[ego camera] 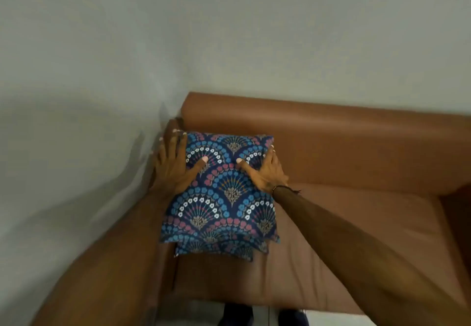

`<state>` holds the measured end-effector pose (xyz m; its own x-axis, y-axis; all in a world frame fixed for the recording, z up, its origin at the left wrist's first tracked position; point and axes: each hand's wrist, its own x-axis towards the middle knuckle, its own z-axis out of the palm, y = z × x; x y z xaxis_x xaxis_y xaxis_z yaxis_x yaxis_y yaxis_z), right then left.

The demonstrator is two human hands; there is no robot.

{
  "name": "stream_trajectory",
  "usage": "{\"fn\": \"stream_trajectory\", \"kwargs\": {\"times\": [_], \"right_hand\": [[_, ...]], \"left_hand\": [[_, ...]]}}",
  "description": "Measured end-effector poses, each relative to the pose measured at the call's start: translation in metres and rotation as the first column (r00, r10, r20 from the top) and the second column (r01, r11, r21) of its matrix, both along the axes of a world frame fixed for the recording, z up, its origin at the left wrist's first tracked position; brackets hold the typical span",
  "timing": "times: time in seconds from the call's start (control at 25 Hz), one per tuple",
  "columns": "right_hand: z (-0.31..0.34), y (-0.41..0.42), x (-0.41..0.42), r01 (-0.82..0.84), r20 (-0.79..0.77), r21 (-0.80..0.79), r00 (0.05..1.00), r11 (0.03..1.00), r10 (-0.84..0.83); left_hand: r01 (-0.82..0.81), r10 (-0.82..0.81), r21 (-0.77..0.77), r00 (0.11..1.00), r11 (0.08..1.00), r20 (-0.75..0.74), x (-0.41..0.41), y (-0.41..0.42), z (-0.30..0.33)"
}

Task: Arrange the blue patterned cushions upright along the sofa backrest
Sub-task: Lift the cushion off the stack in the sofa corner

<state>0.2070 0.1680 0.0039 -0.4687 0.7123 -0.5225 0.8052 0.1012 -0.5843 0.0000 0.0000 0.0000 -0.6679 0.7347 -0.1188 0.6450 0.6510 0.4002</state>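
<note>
A blue patterned cushion (219, 193) with fan and flower motifs lies on top of a stack at the left end of the brown sofa (356, 236). Under it, the edge of another blue patterned cushion (216, 250) sticks out toward me. My left hand (173, 167) grips the top cushion's upper left side, thumb on its face and fingers spread along the edge. My right hand (265, 170) holds the upper right side the same way. The cushion's far edge is close to the sofa backrest (331, 126).
The sofa's left armrest (142, 223) runs beside a pale wall (76, 96), with another wall behind the backrest. The seat to the right of the stack is bare brown leather. Dark shoes (237, 315) show at the bottom, in front of the sofa.
</note>
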Motion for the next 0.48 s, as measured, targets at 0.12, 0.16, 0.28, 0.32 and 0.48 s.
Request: {"fn": "stream_trajectory", "kwargs": {"times": [0.12,0.16,0.28,0.32,0.48], "right_hand": [[-0.044,-0.001,-0.008,0.263,-0.047,-0.276,0.957,0.924,-0.287],[-0.054,0.002,-0.007,0.331,-0.077,-0.359,0.921,0.873,-0.381],[-0.065,0.013,-0.001,0.377,-0.099,-0.495,0.870,0.783,-0.482],[-0.054,0.016,-0.001,0.376,-0.095,-0.532,0.864,0.759,-0.495],[-0.017,0.053,0.027,0.331,-0.121,-0.606,0.860,0.723,-0.495]], "left_hand": [[-0.315,0.319,-0.077,0.863,0.946,0.391,0.003,0.001,-0.046],[-0.396,0.376,-0.077,0.767,0.915,0.520,0.004,-0.001,-0.055],[-0.631,0.466,-0.030,0.539,0.775,0.702,-0.003,-0.004,-0.054],[-0.673,0.458,-0.014,0.489,0.740,0.742,-0.006,-0.004,-0.045],[-0.637,0.356,-0.038,0.379,0.770,0.854,0.009,0.011,-0.008]]}}
